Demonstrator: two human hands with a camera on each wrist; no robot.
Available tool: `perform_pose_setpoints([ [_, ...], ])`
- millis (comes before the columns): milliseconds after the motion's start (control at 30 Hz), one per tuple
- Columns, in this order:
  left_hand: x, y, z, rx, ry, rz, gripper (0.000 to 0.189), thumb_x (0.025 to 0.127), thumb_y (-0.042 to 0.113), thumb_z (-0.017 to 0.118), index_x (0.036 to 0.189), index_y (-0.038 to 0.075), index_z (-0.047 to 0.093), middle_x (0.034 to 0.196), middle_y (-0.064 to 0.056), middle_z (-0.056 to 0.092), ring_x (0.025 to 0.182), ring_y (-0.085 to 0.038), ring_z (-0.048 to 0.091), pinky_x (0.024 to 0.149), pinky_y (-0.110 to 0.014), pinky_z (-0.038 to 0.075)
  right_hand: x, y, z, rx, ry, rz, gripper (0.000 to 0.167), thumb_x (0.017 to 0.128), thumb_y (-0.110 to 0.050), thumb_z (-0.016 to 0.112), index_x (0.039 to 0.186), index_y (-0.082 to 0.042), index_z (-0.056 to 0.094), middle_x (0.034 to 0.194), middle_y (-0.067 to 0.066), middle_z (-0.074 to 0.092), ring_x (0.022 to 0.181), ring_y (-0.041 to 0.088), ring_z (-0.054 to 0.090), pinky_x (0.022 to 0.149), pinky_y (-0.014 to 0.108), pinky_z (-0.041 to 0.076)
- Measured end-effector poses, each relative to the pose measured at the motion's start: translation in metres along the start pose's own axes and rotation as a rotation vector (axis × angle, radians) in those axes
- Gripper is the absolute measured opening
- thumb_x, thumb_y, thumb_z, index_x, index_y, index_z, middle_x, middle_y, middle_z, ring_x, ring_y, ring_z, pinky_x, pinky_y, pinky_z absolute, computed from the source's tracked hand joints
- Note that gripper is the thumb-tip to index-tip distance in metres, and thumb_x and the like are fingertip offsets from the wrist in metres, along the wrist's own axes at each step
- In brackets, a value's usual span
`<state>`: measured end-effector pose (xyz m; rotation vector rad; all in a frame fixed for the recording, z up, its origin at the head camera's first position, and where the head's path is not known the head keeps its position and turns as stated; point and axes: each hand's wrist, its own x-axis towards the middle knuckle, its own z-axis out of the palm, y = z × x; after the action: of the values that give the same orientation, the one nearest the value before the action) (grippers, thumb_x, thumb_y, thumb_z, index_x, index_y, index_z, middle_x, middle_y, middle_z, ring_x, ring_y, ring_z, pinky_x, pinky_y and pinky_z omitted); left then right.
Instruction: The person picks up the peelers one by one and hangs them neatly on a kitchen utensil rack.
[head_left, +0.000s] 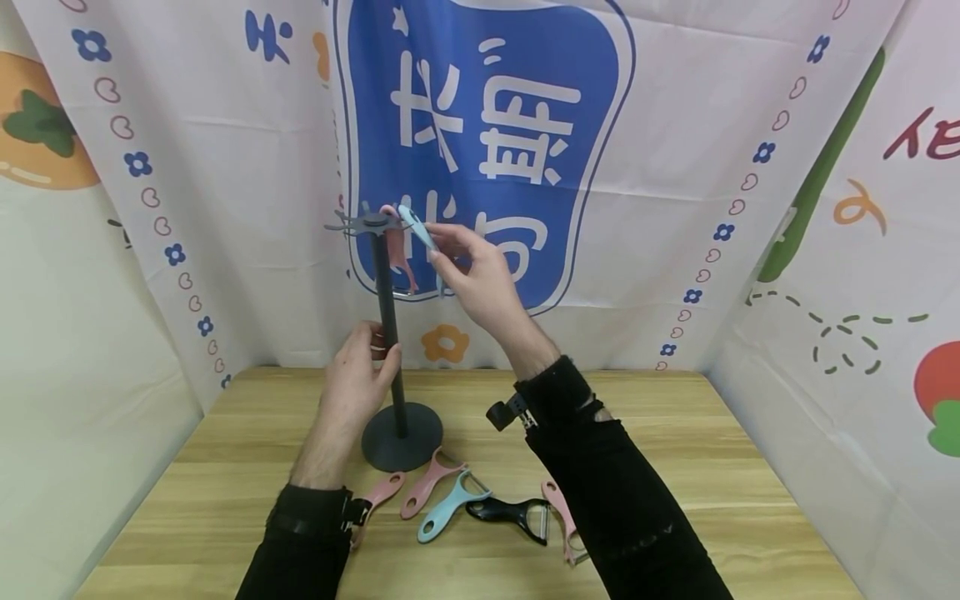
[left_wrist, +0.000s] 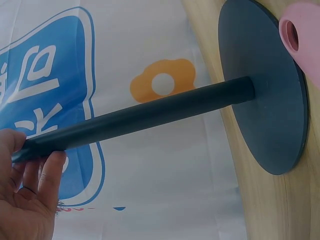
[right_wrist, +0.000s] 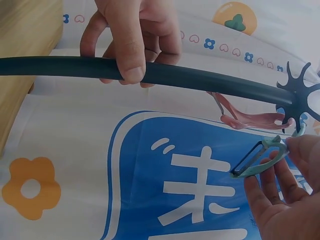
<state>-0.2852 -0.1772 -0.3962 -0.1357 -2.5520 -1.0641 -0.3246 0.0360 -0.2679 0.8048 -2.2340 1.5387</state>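
A dark stand with a round base [head_left: 402,454] and a ring of hooks [head_left: 369,222] on top stands on the table. Partway up its pole [left_wrist: 150,112], my left hand [head_left: 356,375] grips it between thumb and fingers. Beside the hooks, my right hand [head_left: 483,279] pinches a light blue peeler [right_wrist: 274,161], with the holed handle end up at a hook. Whether that hook passes through the hole cannot be told. A pink peeler [head_left: 397,260] hangs from a neighbouring hook, blade end down.
In front of the base lie a pink peeler [head_left: 429,492], a light blue peeler [head_left: 450,510], a black peeler [head_left: 506,512] and another pink peeler [head_left: 558,504]. One more pink peeler [head_left: 385,490] is partly behind the left wrist. A printed cloth [head_left: 262,208] hangs behind the table.
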Motion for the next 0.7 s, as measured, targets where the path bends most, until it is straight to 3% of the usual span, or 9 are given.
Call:
perform_pose_setpoints([
  [700, -0.001, -0.001, 0.0, 0.005, 0.004, 0.006, 0.042, 0.121, 0.025, 0.065, 0.152, -0.002, 0.058, 0.143, -0.027, 0.072, 0.134, -0.046, 0.077, 0.108, -0.064, 0.071, -0.004, 0.011, 0.015, 0.01, -0.069, -0.021, 0.045, 0.123, -0.012, 0.062, 0.168, -0.012, 0.056, 0.161, 0.016, 0.068, 0.157, 0.037, 0.067, 0.131, 0.053, 0.061],
])
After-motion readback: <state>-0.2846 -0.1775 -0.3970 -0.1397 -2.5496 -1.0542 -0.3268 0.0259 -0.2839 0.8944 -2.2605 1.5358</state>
